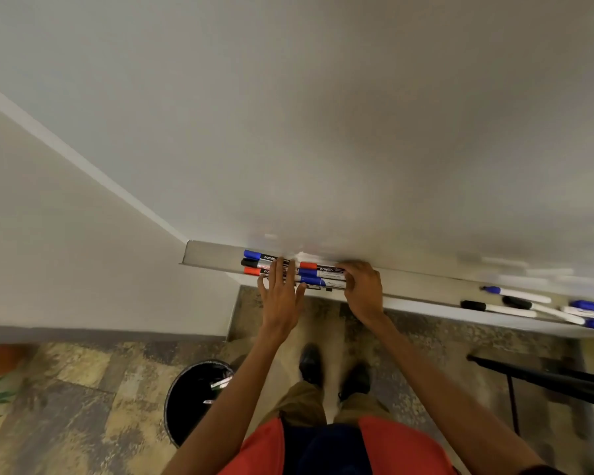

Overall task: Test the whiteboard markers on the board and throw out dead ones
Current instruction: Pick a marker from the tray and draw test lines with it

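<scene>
Down at the left on the floor: bin (199, 402) with a few thrown-out markers (221, 382) inside, so guessing some dead ones already chucked. Up on the tray (210, 253) under the board (323, 132): left bunch (256, 263) of capped markers, blue, black and red, lined up neat. Left hand (282, 293) flat on top, fingers straight, pressing rather than gripping. Next along, middle bunch (323, 275), red and blue caps, with right hand (364, 289) curled round its right end. Further right, loose markers (504, 309) scattered in the tray, well apart from both hands. No fresh test marks visible on the board, no cap off. Looks like sorting, maybe halfway. Can't tell tested from untested.
</scene>
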